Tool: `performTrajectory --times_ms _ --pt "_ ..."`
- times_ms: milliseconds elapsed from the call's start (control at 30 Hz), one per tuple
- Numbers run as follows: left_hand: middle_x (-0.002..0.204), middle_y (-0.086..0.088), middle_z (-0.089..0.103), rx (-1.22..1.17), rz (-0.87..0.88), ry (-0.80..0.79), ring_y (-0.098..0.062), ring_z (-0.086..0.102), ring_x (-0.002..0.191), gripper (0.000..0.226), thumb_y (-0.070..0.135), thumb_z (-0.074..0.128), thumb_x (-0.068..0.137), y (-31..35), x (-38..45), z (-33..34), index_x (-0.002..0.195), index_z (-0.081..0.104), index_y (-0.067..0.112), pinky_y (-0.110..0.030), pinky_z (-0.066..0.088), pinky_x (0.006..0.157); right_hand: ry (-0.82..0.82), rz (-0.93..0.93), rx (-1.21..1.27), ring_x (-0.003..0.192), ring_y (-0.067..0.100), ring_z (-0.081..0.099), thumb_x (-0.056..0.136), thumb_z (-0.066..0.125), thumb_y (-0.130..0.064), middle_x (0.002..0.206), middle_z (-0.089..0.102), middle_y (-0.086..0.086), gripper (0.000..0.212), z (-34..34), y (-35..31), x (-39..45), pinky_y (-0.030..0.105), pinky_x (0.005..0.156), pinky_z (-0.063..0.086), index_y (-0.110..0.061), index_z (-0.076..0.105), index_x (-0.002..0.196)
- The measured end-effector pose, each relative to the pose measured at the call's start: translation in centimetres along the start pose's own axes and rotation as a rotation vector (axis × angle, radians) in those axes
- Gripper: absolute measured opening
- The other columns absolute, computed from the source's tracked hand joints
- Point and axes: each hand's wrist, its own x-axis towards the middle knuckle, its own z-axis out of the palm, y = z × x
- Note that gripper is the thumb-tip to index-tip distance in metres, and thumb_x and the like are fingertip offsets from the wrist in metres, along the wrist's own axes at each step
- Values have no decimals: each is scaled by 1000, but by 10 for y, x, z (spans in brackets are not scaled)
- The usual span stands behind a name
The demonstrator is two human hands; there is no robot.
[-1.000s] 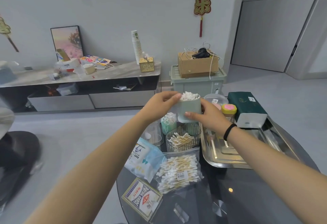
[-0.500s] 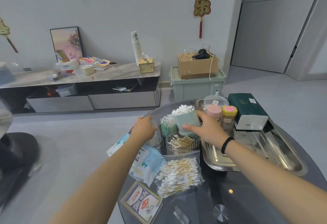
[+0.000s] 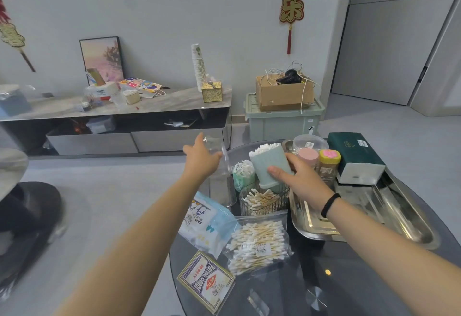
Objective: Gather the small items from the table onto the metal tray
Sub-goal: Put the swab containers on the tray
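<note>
My right hand (image 3: 301, 183) grips a pale green cup of cotton swabs (image 3: 269, 163), tilted, above the left rim of the metal tray (image 3: 311, 228). My left hand (image 3: 202, 161) holds a clear plastic lid (image 3: 220, 150) lifted over the table's far left edge, above a clear container (image 3: 222, 191). On the glass table lie a bag of cotton swabs (image 3: 259, 243), a clear holder of swabs (image 3: 262, 201), a small green swab tub (image 3: 243, 173), a wipes pack (image 3: 204, 218) and a card box (image 3: 207, 283).
At the tray's far end stand a dark green tissue box (image 3: 356, 158), a pink-lidded jar (image 3: 308, 156), a yellow-lidded jar (image 3: 329, 163) and a clear round tub (image 3: 309, 142). A green storage bin (image 3: 282, 123) with a cardboard box stands behind the table.
My left hand let go of the green cup, dropped to the clear container and has lifted a clear lid. My right hand lowered the cup and tilted it toward the tray.
</note>
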Motion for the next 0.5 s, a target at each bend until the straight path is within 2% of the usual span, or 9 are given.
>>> performTrajectory --times_ms 100,200,300,433,500 --pt "143 -18 25 -150 25 35 -22 51 80 73 29 65 84 24 -6 -10 145 25 25 -31 44 78 -43 19 46 92 0 57 83 59 -40 107 58 -8 44 -2 -1 -4 15 63 51 -22 45 121" --pt "137 -13 36 -366 24 11 -31 60 96 66 31 70 79 42 -11 -9 135 34 23 -43 53 85 -88 32 119 89 2 60 83 61 -34 107 58 -8 35 -4 -2 -9 13 59 52 -27 43 112" --pt "131 -12 45 -564 -28 -55 -29 60 106 62 28 73 79 56 -16 0 127 36 15 -49 54 87 -104 6 174 90 4 62 81 63 -34 110 59 -6 34 -9 -4 -14 17 62 54 -32 45 110" --pt "128 -19 49 -674 -97 -162 -28 60 84 66 27 74 79 68 -23 16 129 34 9 -43 59 76 -60 -38 136 95 6 60 72 62 -46 108 59 -12 34 -18 -7 -19 23 72 56 -45 49 103" --pt "127 -18 50 -659 -71 -182 -23 61 74 68 27 75 78 71 -26 23 129 33 10 -34 59 64 -31 -51 129 96 9 61 76 62 -43 107 61 -10 30 -24 -7 -20 24 74 55 -45 50 104"
